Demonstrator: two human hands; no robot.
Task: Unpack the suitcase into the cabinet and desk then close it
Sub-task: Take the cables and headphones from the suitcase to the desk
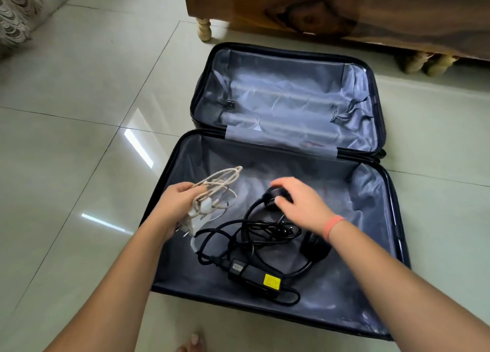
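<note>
A dark suitcase [376,245] lies open flat on the tiled floor, both halves lined in grey-blue cloth. The far half holds nothing loose. My left hand [173,208] grips a bundle of beige cable [220,184] with a white plug adapter, lifted over the near half's left edge. My right hand [299,205] rests on the black plug [278,199] of a tangled black power cord [254,235]. The cord's black adapter brick [254,278] with a yellow label lies near the front edge. Black headphones [315,248] lie under my right wrist.
A dark wooden piece of furniture [344,9] on turned pale legs stands just behind the suitcase. Patterned fabric [16,14] hangs at the top left. Glossy tiled floor [79,113] spreads to the left. My toes [195,342] show at the bottom edge.
</note>
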